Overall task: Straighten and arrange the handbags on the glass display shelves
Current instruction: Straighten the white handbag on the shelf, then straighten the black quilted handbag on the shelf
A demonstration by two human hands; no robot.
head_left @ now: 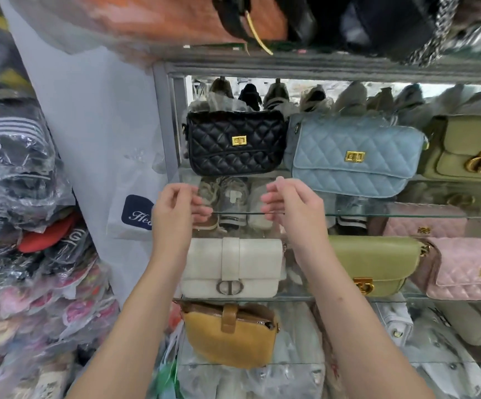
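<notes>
Pause between bags, it seems: left hand and right hand hover apart, empty, just below the black bag; the tilted blue bag beside it probably needs squaring next.

Reaching forward and up on two bare forearms, with left hand and right hand level, apart, palms facing each other, fingers loosely curled, gripping nothing.

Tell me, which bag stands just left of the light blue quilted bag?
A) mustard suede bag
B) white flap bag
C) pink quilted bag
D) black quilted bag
D: the black quilted bag stands right beside the light blue quilted bag, on its left.
</notes>
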